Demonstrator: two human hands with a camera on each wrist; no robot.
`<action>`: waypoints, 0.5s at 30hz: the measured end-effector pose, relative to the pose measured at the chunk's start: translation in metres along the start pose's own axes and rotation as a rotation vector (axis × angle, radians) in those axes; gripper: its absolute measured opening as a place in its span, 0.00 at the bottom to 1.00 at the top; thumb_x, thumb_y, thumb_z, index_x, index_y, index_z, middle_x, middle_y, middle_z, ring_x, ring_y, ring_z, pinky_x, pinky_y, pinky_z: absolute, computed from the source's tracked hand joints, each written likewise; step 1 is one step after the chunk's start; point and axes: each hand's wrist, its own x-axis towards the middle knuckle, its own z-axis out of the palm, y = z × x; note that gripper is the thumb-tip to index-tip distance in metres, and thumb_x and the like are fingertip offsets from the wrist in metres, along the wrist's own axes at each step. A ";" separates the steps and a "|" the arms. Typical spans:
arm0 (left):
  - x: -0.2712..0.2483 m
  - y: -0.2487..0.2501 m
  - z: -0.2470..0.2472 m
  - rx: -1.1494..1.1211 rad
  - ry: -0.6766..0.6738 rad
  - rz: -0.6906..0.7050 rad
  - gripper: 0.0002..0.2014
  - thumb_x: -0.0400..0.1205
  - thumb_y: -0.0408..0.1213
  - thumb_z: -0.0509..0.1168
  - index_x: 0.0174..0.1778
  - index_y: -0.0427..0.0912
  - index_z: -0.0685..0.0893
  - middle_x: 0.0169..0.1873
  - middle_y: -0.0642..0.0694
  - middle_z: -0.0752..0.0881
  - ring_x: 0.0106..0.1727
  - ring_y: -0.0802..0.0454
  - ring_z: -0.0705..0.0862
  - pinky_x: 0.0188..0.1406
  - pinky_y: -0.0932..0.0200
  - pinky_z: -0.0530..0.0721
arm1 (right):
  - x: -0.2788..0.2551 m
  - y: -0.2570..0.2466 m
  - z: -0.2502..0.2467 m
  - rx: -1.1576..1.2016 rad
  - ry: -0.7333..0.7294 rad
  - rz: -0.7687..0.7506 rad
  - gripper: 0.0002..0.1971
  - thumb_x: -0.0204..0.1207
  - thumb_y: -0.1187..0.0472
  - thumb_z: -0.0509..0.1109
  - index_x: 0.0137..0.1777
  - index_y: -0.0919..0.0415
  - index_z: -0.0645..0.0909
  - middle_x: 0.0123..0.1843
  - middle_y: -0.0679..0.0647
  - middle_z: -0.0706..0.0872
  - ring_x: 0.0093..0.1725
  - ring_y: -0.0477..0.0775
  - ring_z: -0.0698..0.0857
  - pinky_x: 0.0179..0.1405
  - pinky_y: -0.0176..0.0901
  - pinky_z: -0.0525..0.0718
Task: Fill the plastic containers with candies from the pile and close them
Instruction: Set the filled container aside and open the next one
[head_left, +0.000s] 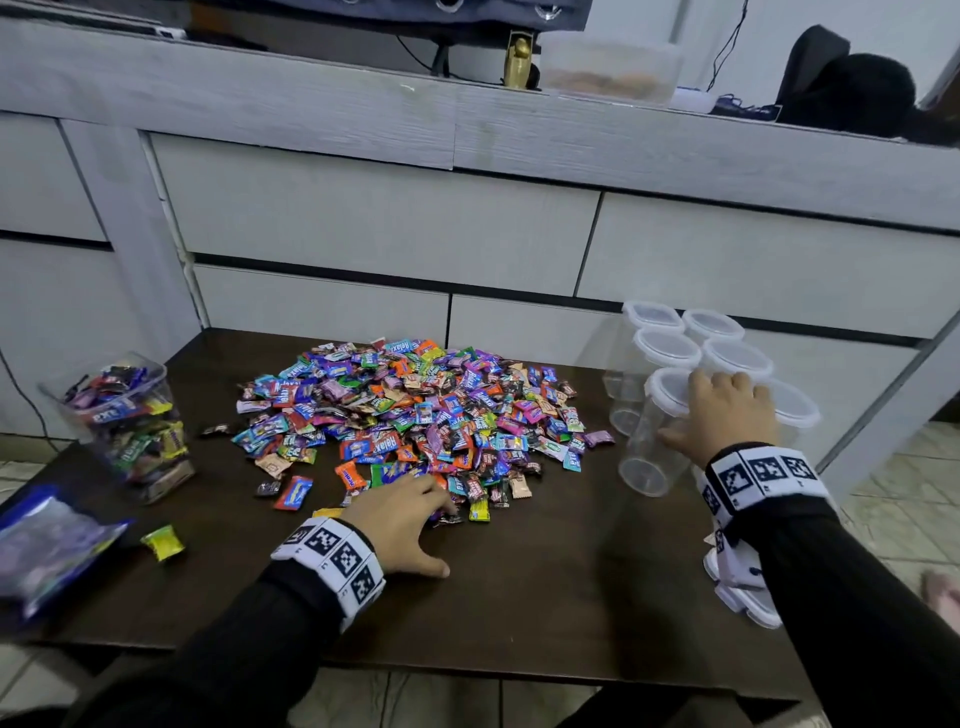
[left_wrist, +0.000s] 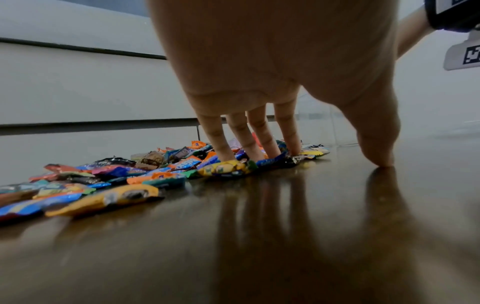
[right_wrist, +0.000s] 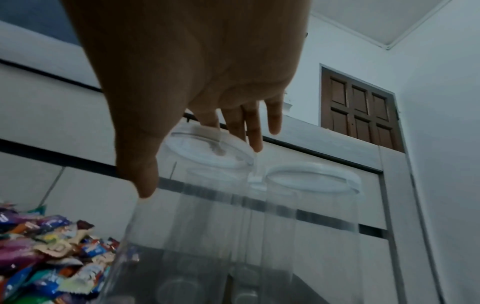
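Six clear round lidded jars (head_left: 670, 349) clustered right; one heap of glossy wrapped candies (head_left: 410, 410) mid-worktop (head_left: 545, 582). Left hand (head_left: 402, 519) spread flat, fingertips on wrappers. Right hand (head_left: 722, 415) loosely open over the nearest jar (head_left: 649, 447).

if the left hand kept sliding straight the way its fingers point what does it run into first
The candy pile. The left hand has its fingertips already on wrappers at the pile's near edge, so going on would probably plough deeper into it.

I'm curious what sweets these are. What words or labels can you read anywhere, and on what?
"Relax": on several wrappers in the candy pile, upside down in the head view.
Other wrappers: too small or blurred.
Wristbands: black-and-white square codes, no words.
Plastic containers: no labels visible.
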 end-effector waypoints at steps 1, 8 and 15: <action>-0.001 -0.001 0.001 -0.008 0.007 0.002 0.36 0.72 0.68 0.69 0.74 0.59 0.70 0.73 0.56 0.69 0.74 0.54 0.69 0.62 0.53 0.78 | -0.003 -0.002 -0.004 0.047 -0.020 -0.022 0.42 0.61 0.33 0.74 0.68 0.59 0.70 0.66 0.61 0.78 0.67 0.64 0.75 0.64 0.57 0.77; -0.003 0.001 -0.002 -0.034 0.003 0.007 0.37 0.73 0.67 0.69 0.76 0.57 0.69 0.73 0.55 0.69 0.74 0.54 0.69 0.67 0.53 0.77 | -0.050 -0.036 -0.037 0.247 -0.067 -0.263 0.41 0.56 0.35 0.76 0.61 0.61 0.65 0.59 0.60 0.70 0.60 0.63 0.71 0.57 0.51 0.77; -0.007 0.001 -0.009 -0.150 0.120 0.003 0.51 0.63 0.73 0.72 0.79 0.57 0.63 0.73 0.57 0.72 0.74 0.54 0.72 0.73 0.50 0.68 | -0.082 -0.089 -0.062 0.333 -0.027 -0.613 0.41 0.52 0.34 0.75 0.58 0.59 0.67 0.55 0.54 0.66 0.53 0.54 0.65 0.54 0.46 0.71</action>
